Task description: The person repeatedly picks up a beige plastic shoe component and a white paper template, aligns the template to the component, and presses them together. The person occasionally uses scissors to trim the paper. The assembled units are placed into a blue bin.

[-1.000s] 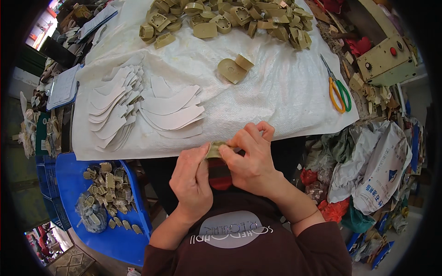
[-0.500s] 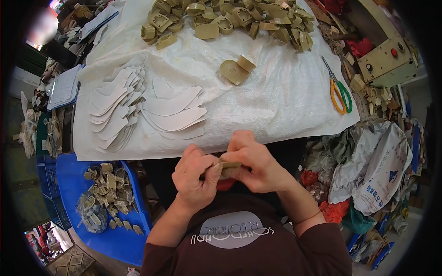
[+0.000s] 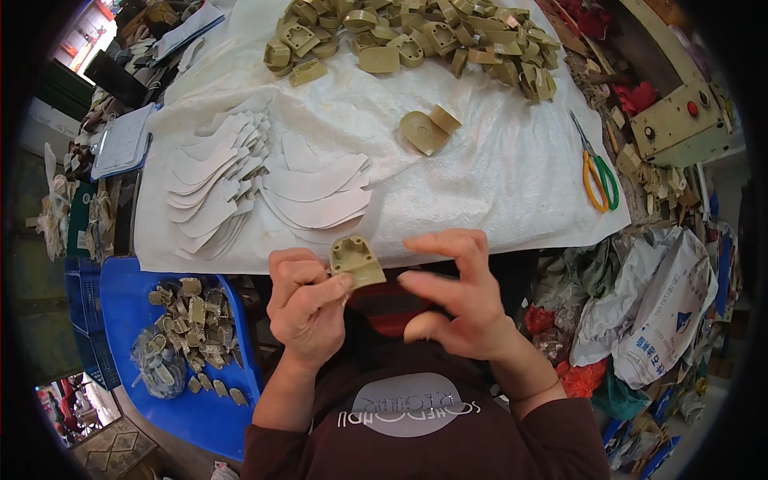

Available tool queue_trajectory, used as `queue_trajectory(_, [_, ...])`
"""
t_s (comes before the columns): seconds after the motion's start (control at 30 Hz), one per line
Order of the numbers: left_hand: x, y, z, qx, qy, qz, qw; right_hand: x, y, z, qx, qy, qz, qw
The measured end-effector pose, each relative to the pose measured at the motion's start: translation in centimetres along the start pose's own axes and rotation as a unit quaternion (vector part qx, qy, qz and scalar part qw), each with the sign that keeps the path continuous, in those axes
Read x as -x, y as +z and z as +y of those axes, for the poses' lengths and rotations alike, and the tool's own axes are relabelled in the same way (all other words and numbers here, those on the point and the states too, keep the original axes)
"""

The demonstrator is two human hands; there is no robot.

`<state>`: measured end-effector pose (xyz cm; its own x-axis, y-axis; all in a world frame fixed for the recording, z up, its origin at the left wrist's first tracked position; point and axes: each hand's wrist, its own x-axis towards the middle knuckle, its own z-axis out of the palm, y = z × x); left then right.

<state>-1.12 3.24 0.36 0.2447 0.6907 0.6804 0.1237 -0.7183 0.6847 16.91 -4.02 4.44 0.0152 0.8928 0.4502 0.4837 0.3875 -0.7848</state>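
My left hand (image 3: 308, 308) pinches an olive-tan shoe heel (image 3: 356, 262) near the table's front edge. Its hollow side with small holes faces up. To the right of it, apart from the heel, my right hand (image 3: 456, 292) is open with fingers spread and nothing in them. Beyond my hands, two more heels (image 3: 426, 132) lie together on the white woven sheet (image 3: 496, 176). A large pile of heels (image 3: 416, 36) covers the far side. Left of the middle lie two stacks of curved white pieces, a left stack (image 3: 212, 184) and a right stack (image 3: 320, 188).
Scissors (image 3: 596, 172) with orange and green handles lie at the sheet's right. A control box (image 3: 676, 124) with a red button stands beyond them. At lower left, a blue plastic tray (image 3: 136, 320) holds small tan parts and a bag. Plastic sacks (image 3: 660, 304) crowd the right.
Both hands were together on the heel. Now my right hand has let go and moved right with fingers spread, while my left hand has tilted the heel up, showing its hollow side.
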Motion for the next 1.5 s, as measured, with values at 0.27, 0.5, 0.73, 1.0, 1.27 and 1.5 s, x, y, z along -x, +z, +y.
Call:
queue_trajectory(0.27, [0.5,1.5,2.7,0.15,-0.015,-0.046,0.987,3.5,3.2,3.0,-0.473,0.276,0.105,0.83])
queue_trajectory(0.5, [0.3,1.4,2.4,-0.032,0.1,-0.143,0.984,3.6,1.7,1.5,-0.531,0.294,0.112,0.787])
queue_trajectory(0.73, [0.5,2.7,3.3,-0.159,0.135,-0.156,0.966,4.2,2.1,0.9,-0.435,0.289,0.083,0.849])
queue_trajectory(1.0, [-0.2,2.4,3.2,-0.157,0.077,-0.182,0.968,3.5,1.1,2.0,-0.29,0.212,-0.02,0.933])
queue_trajectory(1.27, [1.1,2.5,2.3,0.129,-0.002,-0.166,0.978,1.1,-2.0,5.0,-0.4,0.227,-0.165,0.873])
queue_trajectory(1.5, [1.2,2.5,1.3,0.093,-0.018,-0.177,0.98,0.9,-0.7,5.1,-0.332,0.277,-0.123,0.893])
